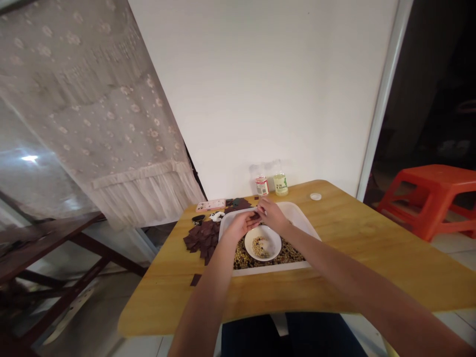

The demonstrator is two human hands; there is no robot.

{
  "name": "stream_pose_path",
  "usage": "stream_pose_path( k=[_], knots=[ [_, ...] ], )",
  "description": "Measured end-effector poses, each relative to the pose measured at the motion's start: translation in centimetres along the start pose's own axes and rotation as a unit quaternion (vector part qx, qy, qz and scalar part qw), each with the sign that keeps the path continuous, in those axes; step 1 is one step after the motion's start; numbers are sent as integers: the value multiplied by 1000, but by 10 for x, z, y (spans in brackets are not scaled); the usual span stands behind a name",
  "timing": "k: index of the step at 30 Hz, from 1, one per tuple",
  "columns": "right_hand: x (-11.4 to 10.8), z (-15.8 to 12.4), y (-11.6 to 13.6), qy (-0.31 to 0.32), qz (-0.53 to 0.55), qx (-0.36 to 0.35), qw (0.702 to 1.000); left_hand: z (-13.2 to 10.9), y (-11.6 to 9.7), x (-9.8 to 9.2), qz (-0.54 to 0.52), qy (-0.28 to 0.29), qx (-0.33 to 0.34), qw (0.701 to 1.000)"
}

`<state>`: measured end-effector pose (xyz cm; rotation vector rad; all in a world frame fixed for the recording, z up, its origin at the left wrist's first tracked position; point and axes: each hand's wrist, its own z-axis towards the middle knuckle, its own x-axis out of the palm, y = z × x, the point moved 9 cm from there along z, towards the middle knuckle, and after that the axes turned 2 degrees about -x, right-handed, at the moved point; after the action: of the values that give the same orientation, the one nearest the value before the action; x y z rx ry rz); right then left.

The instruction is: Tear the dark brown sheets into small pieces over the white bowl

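My left hand (241, 224) is over the left part of a white tray (273, 270), its fingers curled around what looks like a small dark brown square (255, 216). My right hand (273, 216) meets it there, thumb and fingers pinched together at the square's edge; whatever lies inside that pinch is too small to make out. Just below both hands, a white bowl (274, 240) rests in the tray with some pale beads (259, 248) in it. Around the bowl the tray is spread with mixed yellowish and dark beads (288, 254).
Left of the tray lies a heap of dark brown squares (203, 238), with a single brown square (195, 280) nearer me. A pink phone (210, 205), a red-labelled jar (262, 186), a green-labelled bottle (280, 184) and a white lid (316, 197) are farther back. An orange stool (435, 193) stands right.
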<state>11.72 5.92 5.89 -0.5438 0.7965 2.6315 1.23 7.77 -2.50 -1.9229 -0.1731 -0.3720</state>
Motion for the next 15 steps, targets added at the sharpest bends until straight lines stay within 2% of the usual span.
stream_pose_path(
  k=[3, 8, 12, 15],
  knots=[
    [-9, 2, -5, -36, -16, 26, 999, 0, -1, 3, 10, 18, 2, 1000],
    [-2, 4, 0, 0, 14, 2, 1000, 1, -2, -1, 19, -7, 0, 1000],
    [-8, 3, -6, -34, 0, 29, 999, -1, -2, 5, 29, 10, -2, 1000],
    [-6, 2, -5, -23, 6, 27, 999, -2, -3, 4, 27, 4, 2, 1000]
  ],
)
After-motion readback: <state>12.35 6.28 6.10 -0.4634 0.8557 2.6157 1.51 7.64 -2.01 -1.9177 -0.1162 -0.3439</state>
